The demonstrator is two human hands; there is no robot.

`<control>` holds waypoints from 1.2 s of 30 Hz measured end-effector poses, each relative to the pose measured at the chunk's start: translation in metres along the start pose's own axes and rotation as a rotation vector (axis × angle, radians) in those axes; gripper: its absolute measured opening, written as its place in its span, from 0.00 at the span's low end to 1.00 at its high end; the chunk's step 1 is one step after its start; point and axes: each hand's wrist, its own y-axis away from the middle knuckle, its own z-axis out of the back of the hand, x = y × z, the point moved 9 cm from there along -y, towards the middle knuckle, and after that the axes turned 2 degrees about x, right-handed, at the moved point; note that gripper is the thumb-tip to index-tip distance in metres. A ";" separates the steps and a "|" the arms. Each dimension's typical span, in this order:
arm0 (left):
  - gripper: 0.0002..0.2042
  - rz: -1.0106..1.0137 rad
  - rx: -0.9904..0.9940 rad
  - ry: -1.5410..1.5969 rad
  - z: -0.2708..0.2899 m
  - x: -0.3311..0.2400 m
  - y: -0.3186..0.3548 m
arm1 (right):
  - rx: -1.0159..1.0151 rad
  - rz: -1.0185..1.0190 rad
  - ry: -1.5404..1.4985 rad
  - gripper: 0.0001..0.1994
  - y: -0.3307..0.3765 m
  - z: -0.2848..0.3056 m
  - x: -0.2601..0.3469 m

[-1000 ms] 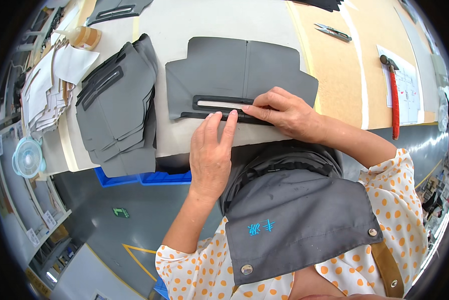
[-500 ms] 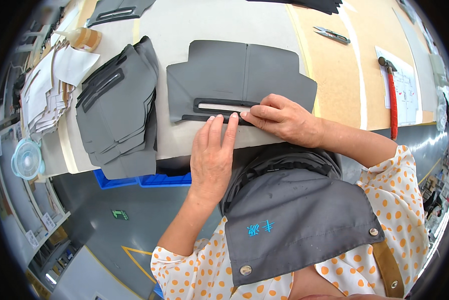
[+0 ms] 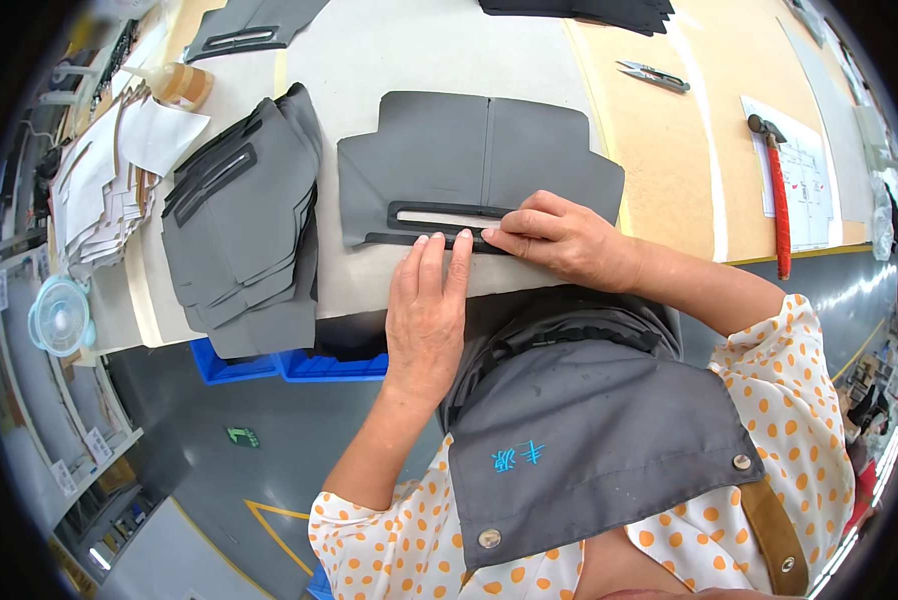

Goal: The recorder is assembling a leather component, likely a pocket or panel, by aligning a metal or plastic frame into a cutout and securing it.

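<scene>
A: Where's the grey panel?
B: Flat on the table, under both hands. Left hand open, palm down, fingertips on the dark frame strip. Right hand just beside, fingers curled, pinching the strip's edge.
A: Handling?
B: Prob. thin, light, floppy. Press flat, lift by edges w/ both hands.

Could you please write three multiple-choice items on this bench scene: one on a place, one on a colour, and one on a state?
1. Where is the hammer?
A. right of the hands
B. on the grey stack
C. under the bench

2. What colour is the hammer's handle?
A. blue
B. red
C. green

3. How is the left hand?
A. clenched in a fist
B. lifted off the bench
C. flat, fingers on the grey piece

Answers:
1. A, it lies at the bench's right side.
2. B, the handle is plainly red.
3. C, the fingertips press the piece's lower edge beside the right hand.
</scene>
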 end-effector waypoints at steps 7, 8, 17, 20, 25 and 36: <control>0.35 0.020 -0.044 0.091 0.004 0.004 0.002 | -0.066 -0.103 -0.168 0.19 0.008 0.006 -0.010; 0.35 0.018 -0.044 0.082 0.003 0.006 0.003 | -0.110 -0.151 -0.132 0.19 0.010 0.013 -0.014; 0.32 -0.039 -0.181 0.122 0.015 -0.004 0.001 | -0.120 -0.288 -0.089 0.19 0.032 0.028 -0.012; 0.33 -0.026 -0.134 0.073 0.008 -0.007 -0.001 | -0.074 -0.282 -0.099 0.21 0.029 0.021 -0.008; 0.32 -0.012 -0.112 0.013 0.004 -0.010 0.003 | -0.040 -0.254 -0.012 0.22 0.040 0.031 -0.002; 0.33 0.019 -0.112 0.053 0.009 -0.007 -0.004 | 0.075 -0.254 0.170 0.32 0.076 0.024 0.013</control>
